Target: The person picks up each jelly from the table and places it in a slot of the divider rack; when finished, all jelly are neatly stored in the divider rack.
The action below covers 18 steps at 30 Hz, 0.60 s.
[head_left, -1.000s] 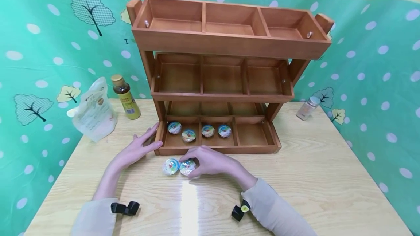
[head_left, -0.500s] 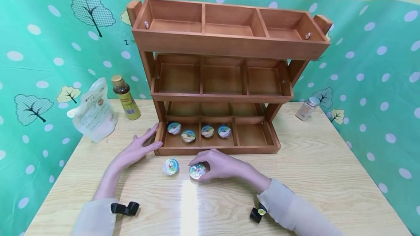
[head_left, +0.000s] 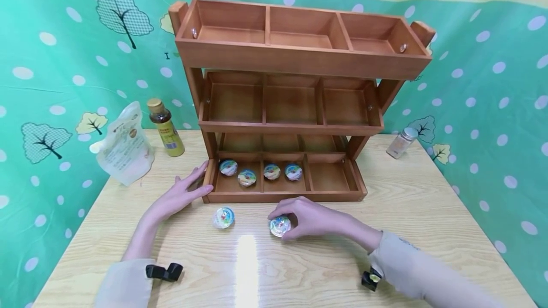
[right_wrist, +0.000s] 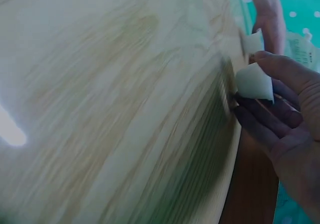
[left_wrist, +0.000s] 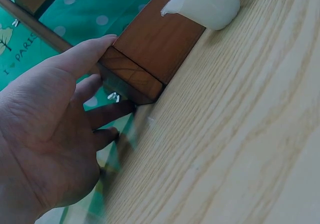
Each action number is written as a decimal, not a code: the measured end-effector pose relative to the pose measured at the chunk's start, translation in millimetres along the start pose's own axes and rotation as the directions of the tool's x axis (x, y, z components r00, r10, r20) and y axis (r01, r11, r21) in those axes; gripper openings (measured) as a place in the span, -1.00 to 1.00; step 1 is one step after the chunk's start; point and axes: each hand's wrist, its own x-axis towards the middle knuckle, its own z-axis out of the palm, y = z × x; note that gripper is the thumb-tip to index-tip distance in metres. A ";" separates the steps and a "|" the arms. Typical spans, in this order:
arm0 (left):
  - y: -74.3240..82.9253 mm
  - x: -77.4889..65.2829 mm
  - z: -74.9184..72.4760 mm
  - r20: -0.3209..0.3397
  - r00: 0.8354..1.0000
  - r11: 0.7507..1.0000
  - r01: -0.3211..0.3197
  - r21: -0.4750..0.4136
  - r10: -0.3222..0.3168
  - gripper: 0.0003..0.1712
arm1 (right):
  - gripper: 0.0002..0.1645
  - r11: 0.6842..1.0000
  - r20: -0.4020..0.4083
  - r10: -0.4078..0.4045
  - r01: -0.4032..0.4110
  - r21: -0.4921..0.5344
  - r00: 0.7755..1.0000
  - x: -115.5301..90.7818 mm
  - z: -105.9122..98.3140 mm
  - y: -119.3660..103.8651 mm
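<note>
A small cup (head_left: 280,227) is grasped by the right hand (head_left: 310,217), pinched between the thumb and the fingers, with its printed top facing up. It is held just in front of the middle part of the rack (head_left: 317,197); whether the table (head_left: 325,274) is touched by its base cannot be told. The left hand (head_left: 177,196) is left relaxed, its fingers spread and its thumb rested against the left end of the rack's lowest tray (head_left: 257,197). Between the two hands, a second cup (head_left: 223,218) is set on the table, apart from both. In the lowest tray, two cups (head_left: 247,178) are placed in the left compartment and two more (head_left: 271,171) in the middle one. Farther out, a bag (head_left: 126,149) and a bottle (head_left: 170,137) are stood left of the rack, and a jar (head_left: 401,143) is placed to its right. Behind everything, a green dotted cloth (head_left: 484,122) is hung.
</note>
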 end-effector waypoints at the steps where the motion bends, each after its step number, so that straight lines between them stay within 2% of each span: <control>1: -0.3 0.1 0.1 0.000 1.000 1.000 -0.002 -0.003 0.002 -0.04 | -0.44 1.000 -0.001 0.006 -0.006 0.006 1.000 -3.3 -1.2 1.1; 5: -0.9 0.3 0.5 -0.002 1.000 1.000 -0.004 -0.013 0.004 -0.05 | -0.43 0.999 -0.016 0.027 -0.027 0.044 0.999 -16.5 -6.9 8.3; 8: -0.8 0.3 0.6 0.001 1.000 1.000 0.005 -0.012 -0.005 -0.05 | -0.41 0.991 -0.030 0.056 -0.052 0.124 0.998 -25.8 -13.6 13.5; 13: -1.3 1.2 0.6 0.004 1.000 1.000 0.004 -0.024 -0.004 -0.04 | -0.37 0.955 -0.039 0.098 -0.083 0.285 0.994 -37.1 -29.2 20.9; 18: -2.2 1.6 0.5 0.005 1.000 0.999 0.001 -0.038 0.000 -0.05 | -0.36 0.915 -0.068 0.081 -0.047 0.402 0.994 -43.9 -48.4 32.2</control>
